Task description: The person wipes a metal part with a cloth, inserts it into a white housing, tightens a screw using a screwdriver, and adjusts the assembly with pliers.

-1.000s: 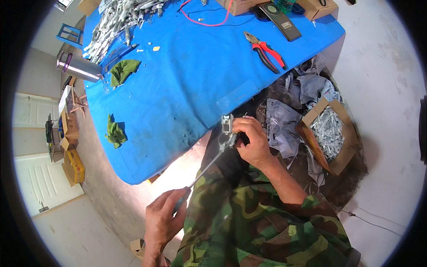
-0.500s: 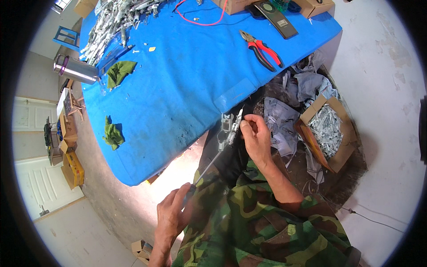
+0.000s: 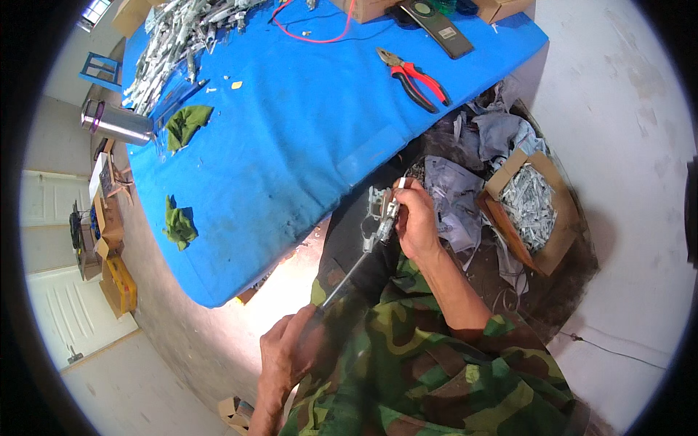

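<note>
My left hand [image 3: 287,345] is closed round the handle of a screwdriver, mostly hidden by the fingers. The screwdriver's long thin shaft [image 3: 345,278] slants up to the right, its tip meeting the lower end of a grey-white frame-like mechanical part [image 3: 371,236]. That part has a squarish opening near its top and a rounded loop at one side. My right hand [image 3: 419,229] pinches it along its right side with thumb and fingers. A short white end sticks up past those fingers. Both hands are above my lap, in front of the table edge.
A blue-covered table [image 3: 269,152] bears red-handled pliers [image 3: 414,78], a phone [image 3: 440,33], green cloths [image 3: 187,125], a steel flask [image 3: 120,122] and a heap of grey-white parts [image 3: 174,51]. Right of my hands, a cardboard box [image 3: 563,243] holds similar pieces beside grey plastic bags [image 3: 452,196].
My right fingers have closed further over the part's upper right side. The left hand still grips the screwdriver, its tip staying at the part's lower end. The whole view has shifted slightly.
</note>
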`<state>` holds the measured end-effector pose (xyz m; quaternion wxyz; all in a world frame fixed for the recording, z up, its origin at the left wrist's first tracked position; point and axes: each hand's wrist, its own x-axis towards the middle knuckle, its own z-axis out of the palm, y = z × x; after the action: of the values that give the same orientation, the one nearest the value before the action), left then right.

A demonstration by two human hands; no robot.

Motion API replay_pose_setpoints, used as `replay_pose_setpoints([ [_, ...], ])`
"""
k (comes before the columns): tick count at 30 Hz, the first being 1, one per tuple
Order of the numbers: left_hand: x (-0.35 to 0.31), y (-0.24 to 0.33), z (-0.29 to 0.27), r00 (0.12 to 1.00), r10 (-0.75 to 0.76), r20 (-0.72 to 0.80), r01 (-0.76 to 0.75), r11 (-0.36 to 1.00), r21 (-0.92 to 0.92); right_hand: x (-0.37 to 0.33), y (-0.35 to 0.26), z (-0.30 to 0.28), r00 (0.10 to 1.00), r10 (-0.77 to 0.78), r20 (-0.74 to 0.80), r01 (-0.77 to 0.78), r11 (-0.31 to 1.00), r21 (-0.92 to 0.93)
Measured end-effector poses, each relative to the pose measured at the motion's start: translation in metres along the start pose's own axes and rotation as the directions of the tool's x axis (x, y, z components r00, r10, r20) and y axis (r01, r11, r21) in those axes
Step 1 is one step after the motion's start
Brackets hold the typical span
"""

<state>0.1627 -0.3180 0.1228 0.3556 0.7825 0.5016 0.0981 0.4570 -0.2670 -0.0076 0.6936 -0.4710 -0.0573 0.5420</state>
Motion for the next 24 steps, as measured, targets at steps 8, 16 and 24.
replay_pose_setpoints([
  [8, -0.007, 0.019, 0.009, 0.998, -0.057, 0.037, 0.058, 0.997, -0.046, -0.004, -0.014, 0.025, 0.981, 0.128, 0.143, -0.174, 0.908, 0.381],
  [16, -0.009, 0.035, 0.013, 0.994, 0.014, 0.109, -0.01, 0.999, -0.04, -0.004, -0.014, 0.031, 0.997, 0.057, 0.052, -0.071, 0.939, 0.335],
  [24, -0.014, 0.035, 0.021, 0.995, 0.06, 0.085, -0.061, 0.998, 0.014, -0.003, -0.013, 0.035, 0.994, 0.101, -0.045, -0.081, 0.943, 0.324],
])
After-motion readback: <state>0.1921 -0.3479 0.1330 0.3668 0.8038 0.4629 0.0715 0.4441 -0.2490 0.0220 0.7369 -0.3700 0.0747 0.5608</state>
